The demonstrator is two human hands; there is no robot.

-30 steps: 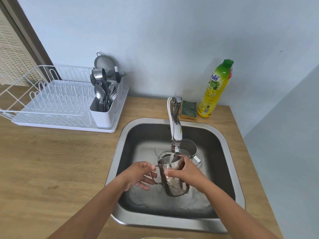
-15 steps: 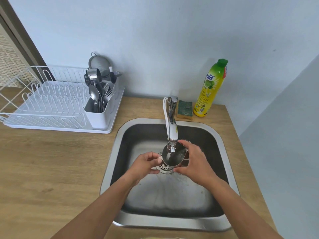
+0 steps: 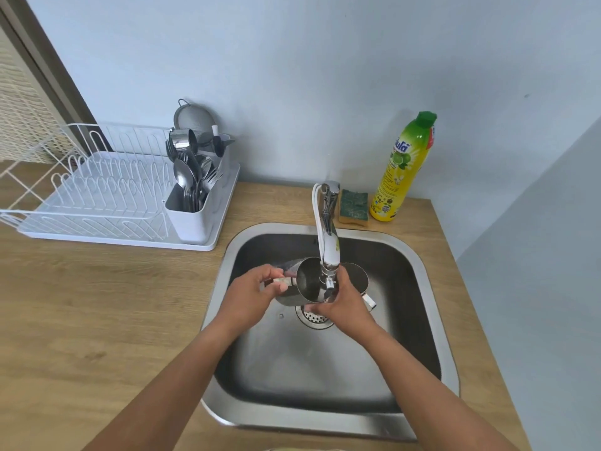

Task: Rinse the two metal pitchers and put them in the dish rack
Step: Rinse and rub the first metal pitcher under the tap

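shiny metal pitcher (image 3: pixel 307 286) tipped sideways under the faucet (image 3: pixel 328 236), left hand (image 3: pixel 250 296) pinching its handle, right hand (image 3: pixel 344 301) cupping its body.

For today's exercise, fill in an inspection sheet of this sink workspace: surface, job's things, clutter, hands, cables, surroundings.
Surface: wooden counter around a steel sink.
Job's things: one pitcher held tilted under the tap; second pitcher behind it in the sink; dish rack holds neither.
Clutter: sponge, soap bottle, cutlery holder.
Hands: left hand on the handle, right hand on the body.
Cables: nothing seen.
Surroundings: pale wall.
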